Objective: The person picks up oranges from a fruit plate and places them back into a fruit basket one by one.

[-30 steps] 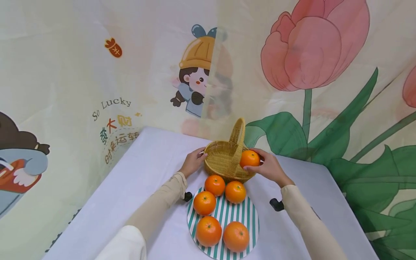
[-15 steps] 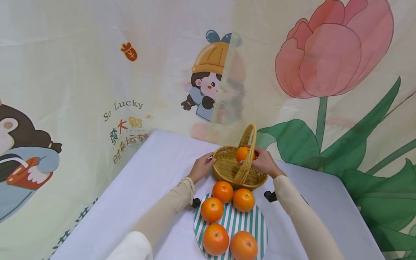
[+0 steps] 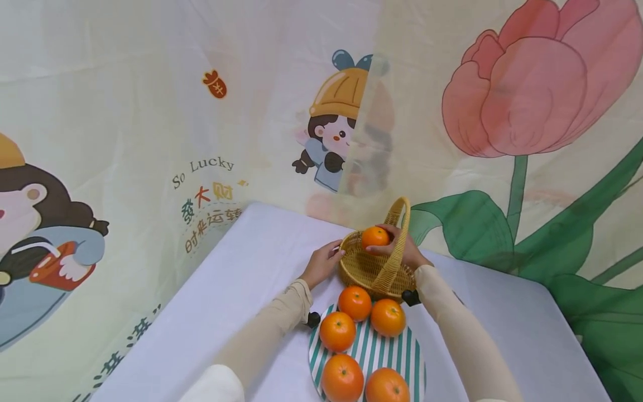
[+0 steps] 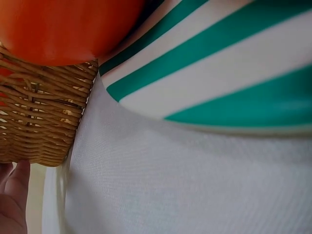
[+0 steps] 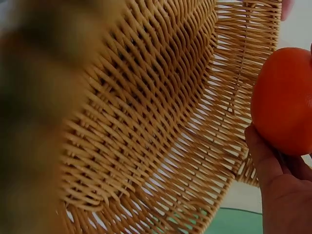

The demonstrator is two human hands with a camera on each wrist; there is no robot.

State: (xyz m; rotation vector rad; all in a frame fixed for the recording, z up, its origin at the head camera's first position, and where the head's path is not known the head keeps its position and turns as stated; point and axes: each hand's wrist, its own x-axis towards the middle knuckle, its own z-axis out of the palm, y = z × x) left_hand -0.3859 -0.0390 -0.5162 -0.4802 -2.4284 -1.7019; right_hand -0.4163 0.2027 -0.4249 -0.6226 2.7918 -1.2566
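A woven basket (image 3: 374, 267) with an arched handle (image 3: 401, 223) stands on the table. My left hand (image 3: 321, 264) grips its left rim, and in the left wrist view fingers (image 4: 18, 187) touch the wicker. My right hand (image 3: 409, 250) reaches beneath the handle and holds an orange (image 3: 374, 238) over the basket's back left side. In the right wrist view the thumb (image 5: 263, 155) presses the orange (image 5: 283, 100) above the basket (image 5: 161, 102); the other fingers are mostly hidden. Several oranges (image 3: 337, 331) rest on a round striped plate (image 3: 369, 349) in front.
The white-covered table (image 3: 261, 257) ends at a printed cloth backdrop (image 3: 271, 128) behind the basket. The plate's far edge lies close to the basket's front. Wrist camera mounts (image 3: 411, 297) stick out near the basket and plate.
The right hand has carried the orange leftward, from the right of the handle, under it, to the basket's left side. The left hand keeps its place on the rim. The head view has shifted.
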